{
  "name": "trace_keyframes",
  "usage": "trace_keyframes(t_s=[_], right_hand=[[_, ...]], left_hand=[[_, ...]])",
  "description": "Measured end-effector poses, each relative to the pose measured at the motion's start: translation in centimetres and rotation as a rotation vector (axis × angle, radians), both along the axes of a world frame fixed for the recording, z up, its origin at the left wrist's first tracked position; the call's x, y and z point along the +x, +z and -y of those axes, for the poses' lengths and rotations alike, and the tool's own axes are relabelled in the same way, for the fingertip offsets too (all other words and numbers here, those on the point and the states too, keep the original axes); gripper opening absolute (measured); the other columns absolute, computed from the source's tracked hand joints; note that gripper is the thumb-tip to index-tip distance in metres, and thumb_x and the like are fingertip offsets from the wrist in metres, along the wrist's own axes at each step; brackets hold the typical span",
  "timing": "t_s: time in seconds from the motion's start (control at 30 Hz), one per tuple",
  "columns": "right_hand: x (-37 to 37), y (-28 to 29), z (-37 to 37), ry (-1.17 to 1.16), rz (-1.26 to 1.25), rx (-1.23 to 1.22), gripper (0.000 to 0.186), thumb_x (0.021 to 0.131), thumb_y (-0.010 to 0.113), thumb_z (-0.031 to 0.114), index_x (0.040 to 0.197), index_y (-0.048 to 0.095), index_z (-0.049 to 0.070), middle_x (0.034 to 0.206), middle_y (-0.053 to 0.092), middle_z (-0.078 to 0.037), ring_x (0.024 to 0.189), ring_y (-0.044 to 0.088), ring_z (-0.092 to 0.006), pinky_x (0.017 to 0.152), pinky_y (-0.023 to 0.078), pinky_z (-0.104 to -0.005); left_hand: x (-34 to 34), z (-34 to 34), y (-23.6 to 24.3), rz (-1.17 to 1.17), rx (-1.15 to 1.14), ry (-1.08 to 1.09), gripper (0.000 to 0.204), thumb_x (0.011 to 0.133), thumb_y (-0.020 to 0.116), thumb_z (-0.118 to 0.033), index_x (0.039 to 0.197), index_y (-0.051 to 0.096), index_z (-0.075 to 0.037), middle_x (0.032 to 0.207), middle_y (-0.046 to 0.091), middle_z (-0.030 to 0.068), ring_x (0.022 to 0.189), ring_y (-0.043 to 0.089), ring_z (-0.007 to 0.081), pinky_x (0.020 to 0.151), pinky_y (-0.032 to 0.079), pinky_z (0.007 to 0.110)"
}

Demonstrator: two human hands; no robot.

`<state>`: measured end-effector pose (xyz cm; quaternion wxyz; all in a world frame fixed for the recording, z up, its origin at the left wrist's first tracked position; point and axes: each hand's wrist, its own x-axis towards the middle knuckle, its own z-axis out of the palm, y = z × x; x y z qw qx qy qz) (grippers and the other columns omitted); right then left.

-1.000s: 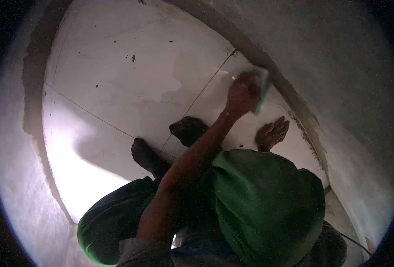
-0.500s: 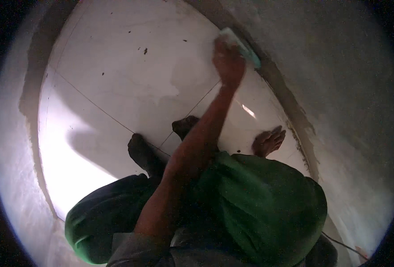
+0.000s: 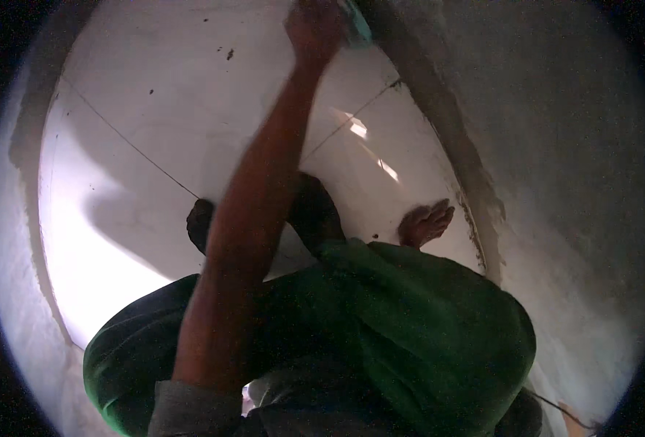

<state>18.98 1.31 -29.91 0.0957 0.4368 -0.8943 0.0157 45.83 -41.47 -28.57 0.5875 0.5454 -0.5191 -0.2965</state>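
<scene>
Teal block (image 3: 359,26) is held in the left hand (image 3: 314,30), fingers (image 3: 328,14) curled.

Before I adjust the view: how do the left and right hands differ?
The left hand holds a teal pad; the right hand holds nothing visible. The left is at the picture's top edge; the right is lower, just beyond the green-clad knee. The left's forearm shows; the right's is hidden. Both are bare.

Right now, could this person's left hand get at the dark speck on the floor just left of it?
Probably yes: the left hand looks close to the dark speck, and only white floor shows between them. It does hold a blue-green pad, though, which could hamper picking.
</scene>
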Motion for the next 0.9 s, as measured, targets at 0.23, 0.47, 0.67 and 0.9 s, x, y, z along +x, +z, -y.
trace_keyframes(t_s=[0.23, 0.47, 0.67, 0.9], right_hand=[[-0.9, 0.2, -0.1, -0.039, 0.020, 0.070, 0.060, 0.109, 0.037, 0.035, 0.160, 0.035, 0.003, 0.164, 0.032, -0.030, 0.149, 0.031, -0.0495, 0.120, 0.025, -0.0638], [-0.6, -0.2, -0.4, -0.073, 0.007, 0.091, 0.062, 0.107, 0.040, 0.035, 0.161, 0.034, 0.004, 0.166, 0.028, -0.030, 0.150, 0.032, -0.0484, 0.120, 0.025, -0.0636], [-1.9, -0.1, -1.1, 0.115, 0.009, -0.029, 0.082, 0.095, 0.057, 0.047, 0.161, 0.036, 0.003, 0.159, 0.038, -0.032, 0.147, 0.038, -0.0501, 0.117, 0.034, -0.0633], [2.9, -7.5, 1.5, 0.016, -0.197, 0.121, 0.055, 0.108, 0.043, 0.032, 0.155, 0.045, 0.004, 0.160, 0.043, -0.021, 0.146, 0.042, -0.0413, 0.116, 0.038, -0.0593]], left_hand=[[-4.6, -4.5, 2.2, -0.066, 0.390, -0.090, 0.038, 0.103, 0.058, -0.007, 0.139, 0.061, 0.002, 0.097, 0.068, 0.0063, 0.078, 0.059, 0.0126, 0.067, 0.050, 0.028], [-16.1, -17.1, 0.1, 0.012, 0.166, -0.157, 0.031, 0.091, 0.064, -0.008, 0.121, 0.061, 0.000, 0.117, 0.066, 0.0259, 0.107, 0.065, 0.0466, 0.092, 0.053, 0.052], [-17.1, -24.6, 2.0, -0.117, 0.367, -0.761, 0.036, 0.097, 0.060, -0.009, 0.132, 0.060, -0.002, 0.120, 0.066, 0.0259, 0.108, 0.066, 0.0452, 0.094, 0.055, 0.052], [-3.2, -16.3, -0.2, -0.848, 0.498, -0.496, 0.026, 0.100, 0.061, -0.005, 0.125, 0.062, 0.000, 0.098, 0.064, 0.0072, 0.085, 0.060, 0.0148, 0.077, 0.052, 0.033]])
